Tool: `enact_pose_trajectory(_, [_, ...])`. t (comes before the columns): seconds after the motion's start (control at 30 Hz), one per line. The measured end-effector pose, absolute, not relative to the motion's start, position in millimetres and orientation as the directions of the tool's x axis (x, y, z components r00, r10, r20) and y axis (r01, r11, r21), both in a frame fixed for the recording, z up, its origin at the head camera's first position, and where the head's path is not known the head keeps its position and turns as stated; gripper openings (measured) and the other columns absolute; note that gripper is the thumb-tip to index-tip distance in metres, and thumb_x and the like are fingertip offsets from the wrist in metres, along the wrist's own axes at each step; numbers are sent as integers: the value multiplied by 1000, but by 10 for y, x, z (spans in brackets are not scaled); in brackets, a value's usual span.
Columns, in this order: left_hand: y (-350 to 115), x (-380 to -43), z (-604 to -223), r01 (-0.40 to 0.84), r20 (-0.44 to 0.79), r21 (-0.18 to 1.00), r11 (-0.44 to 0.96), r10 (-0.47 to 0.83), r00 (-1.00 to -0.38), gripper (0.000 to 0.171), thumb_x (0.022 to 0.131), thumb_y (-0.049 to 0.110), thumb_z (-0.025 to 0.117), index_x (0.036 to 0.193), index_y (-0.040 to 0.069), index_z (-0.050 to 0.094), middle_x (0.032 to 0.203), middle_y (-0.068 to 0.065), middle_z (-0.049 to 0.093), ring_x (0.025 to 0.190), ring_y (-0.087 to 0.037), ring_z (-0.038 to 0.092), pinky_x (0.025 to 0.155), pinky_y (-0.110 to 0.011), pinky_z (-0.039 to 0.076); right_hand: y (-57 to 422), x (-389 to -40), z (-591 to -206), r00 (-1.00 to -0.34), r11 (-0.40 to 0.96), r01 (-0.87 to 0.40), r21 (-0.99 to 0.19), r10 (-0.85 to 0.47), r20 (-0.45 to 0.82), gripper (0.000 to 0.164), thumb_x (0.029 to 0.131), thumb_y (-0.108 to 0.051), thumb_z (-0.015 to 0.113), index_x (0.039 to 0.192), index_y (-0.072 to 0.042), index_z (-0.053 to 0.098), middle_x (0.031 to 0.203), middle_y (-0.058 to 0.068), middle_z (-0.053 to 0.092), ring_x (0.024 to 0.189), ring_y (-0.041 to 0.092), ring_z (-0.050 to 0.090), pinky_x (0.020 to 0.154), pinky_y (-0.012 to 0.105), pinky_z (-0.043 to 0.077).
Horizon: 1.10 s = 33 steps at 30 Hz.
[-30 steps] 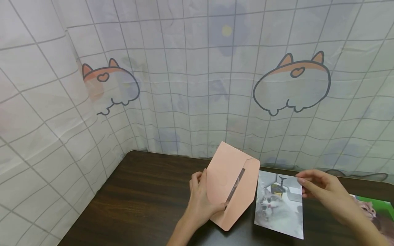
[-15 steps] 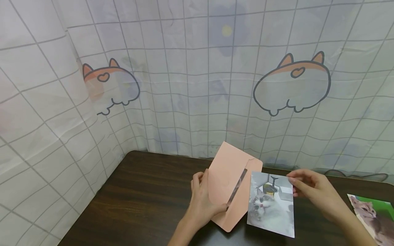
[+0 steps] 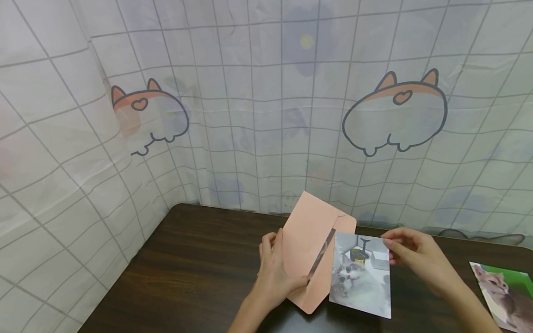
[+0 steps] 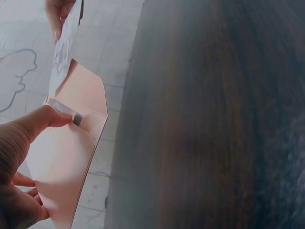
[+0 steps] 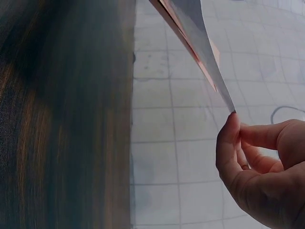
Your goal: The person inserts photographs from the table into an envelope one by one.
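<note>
My left hand holds a pink envelope tilted above the table, the thumb at the pocket's opening and the fingers behind. The envelope's flap is unfolded toward the right, and the edge of a picture card shows inside the pocket in the left wrist view. My right hand pinches the upper right edge of a photo card with a white and grey cat on it. That card overlaps the envelope's flap in the head view. In the right wrist view, thumb and fingertips meet at the card's corner.
Another photo card, with a brown cat on green, lies on the dark wooden table at the right. A white grid-patterned curtain hangs behind the table and along its left side.
My right hand has moved left with the white-cat photo card, which now covers part of the envelope's flap. The envelope in my left hand has shifted slightly right.
</note>
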State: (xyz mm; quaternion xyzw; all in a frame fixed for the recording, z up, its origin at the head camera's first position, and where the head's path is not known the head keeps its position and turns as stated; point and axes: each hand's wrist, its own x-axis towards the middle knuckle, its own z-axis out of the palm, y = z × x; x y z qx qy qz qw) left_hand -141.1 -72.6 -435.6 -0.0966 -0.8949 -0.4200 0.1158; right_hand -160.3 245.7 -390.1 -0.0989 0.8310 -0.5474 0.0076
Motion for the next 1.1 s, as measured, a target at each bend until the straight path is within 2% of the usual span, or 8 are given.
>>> enact_pose_trajectory(0.4, [-700, -1413, -4368, 290, 313, 716, 635, 79, -946, 114, 68, 21, 97, 159, -6, 35, 146, -19, 37, 134, -35, 36, 101, -53, 51, 2392, -1632, -3916, -980, 360, -163, -919, -167, 109, 25, 106, -4, 59, 120, 16, 63, 90, 0, 68, 74, 11, 64, 67, 29, 60])
enact_pose_trajectory(1.1, [-669, -1390, -4374, 287, 327, 711, 642, 60, -943, 112, 67, 15, 96, 159, -5, 35, 147, -19, 36, 133, -35, 36, 101, -51, 51, 2308, -1618, -3871, -994, 373, -54, -926, -110, 13, 27, 105, -3, 61, 121, 18, 62, 87, 6, 66, 72, 12, 63, 68, 30, 61])
